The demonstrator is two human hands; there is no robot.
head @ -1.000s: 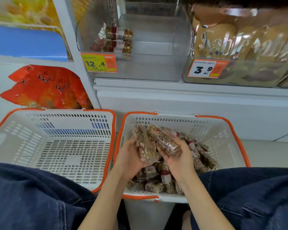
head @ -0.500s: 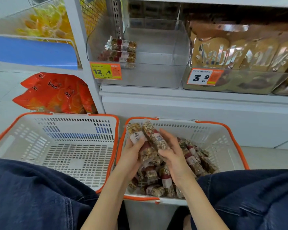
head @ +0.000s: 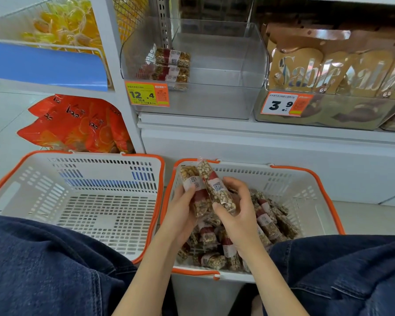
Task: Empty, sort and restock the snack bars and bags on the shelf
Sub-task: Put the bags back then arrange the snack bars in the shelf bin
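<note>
My left hand (head: 180, 208) grips one nut snack bar (head: 193, 190) and my right hand (head: 237, 213) grips a second nut bar (head: 217, 188), both held upright and side by side above the right basket (head: 306, 185). Several more wrapped bars (head: 267, 222) lie heaped in that basket. A clear shelf bin (head: 214, 103) with a 12.4 price tag (head: 146, 94) holds a small stack of the same bars (head: 172, 65) at its left; the bin's remaining space is bare.
An empty white basket (head: 78, 201) with an orange rim stands at the left. Brown Sable bags (head: 328, 71) fill the bin at the right. Orange snack bags (head: 75, 124) lie on the floor beside the shelf post. My denim-clad knees frame both baskets.
Both hands have lifted the two bars up out of the heap and turned them upright, labels facing me. The view has tilted up toward the shelf.
</note>
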